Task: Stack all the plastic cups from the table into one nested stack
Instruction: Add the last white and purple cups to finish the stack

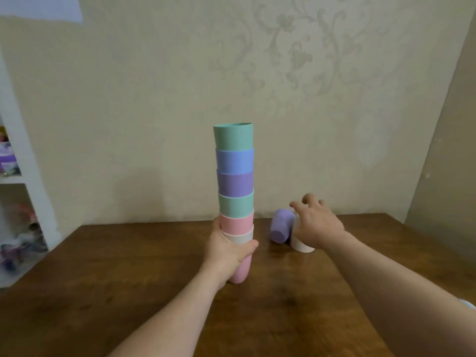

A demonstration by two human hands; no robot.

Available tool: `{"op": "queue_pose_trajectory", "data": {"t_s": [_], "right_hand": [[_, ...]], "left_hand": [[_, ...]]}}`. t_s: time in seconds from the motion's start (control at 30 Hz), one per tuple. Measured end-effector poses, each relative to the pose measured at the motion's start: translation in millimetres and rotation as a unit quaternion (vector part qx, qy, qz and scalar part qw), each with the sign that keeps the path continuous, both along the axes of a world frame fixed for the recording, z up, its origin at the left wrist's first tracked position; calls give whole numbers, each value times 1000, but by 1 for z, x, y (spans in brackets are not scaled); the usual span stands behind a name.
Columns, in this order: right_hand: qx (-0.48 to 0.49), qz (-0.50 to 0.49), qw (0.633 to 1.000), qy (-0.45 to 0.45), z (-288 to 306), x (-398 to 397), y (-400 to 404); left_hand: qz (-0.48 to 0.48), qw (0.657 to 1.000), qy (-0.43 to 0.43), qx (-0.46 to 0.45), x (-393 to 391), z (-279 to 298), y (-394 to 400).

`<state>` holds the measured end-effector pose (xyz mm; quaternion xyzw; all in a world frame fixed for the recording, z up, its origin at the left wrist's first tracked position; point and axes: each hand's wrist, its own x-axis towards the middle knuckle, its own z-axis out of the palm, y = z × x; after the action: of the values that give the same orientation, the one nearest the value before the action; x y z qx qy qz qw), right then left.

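A tall nested stack of cups rises upright over the wooden table: green on top, then blue, purple, green, pink, white, and a pink cup at the bottom. My left hand grips the stack near its base. To the right, a purple cup lies on its side beside a white cup. My right hand is over the white cup with fingers spread, covering most of it; whether it grips the cup I cannot tell.
The table's back edge runs along a beige patterned wall. White shelves with blurred colourful items stand at the left. Something white peeks in at the right edge by my forearm.
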<state>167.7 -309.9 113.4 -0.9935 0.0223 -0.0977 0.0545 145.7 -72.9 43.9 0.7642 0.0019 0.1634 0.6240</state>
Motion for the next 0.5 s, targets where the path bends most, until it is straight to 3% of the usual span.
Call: {"op": "queue_pose_trajectory", "data": {"t_s": [0.17,0.4,0.5], "right_hand": [[27,-38,989,141,-30,29,-3],[-30,-77,994,70,-25,11,-8],[60,-101,990,79,-19,-2,-13]], "left_hand": [[-12,1000,-4,-19,5,-6,0],[-22,999,-7,-27,1,-6,0],[-22,999,1,-25,-6,-3,1]]}}
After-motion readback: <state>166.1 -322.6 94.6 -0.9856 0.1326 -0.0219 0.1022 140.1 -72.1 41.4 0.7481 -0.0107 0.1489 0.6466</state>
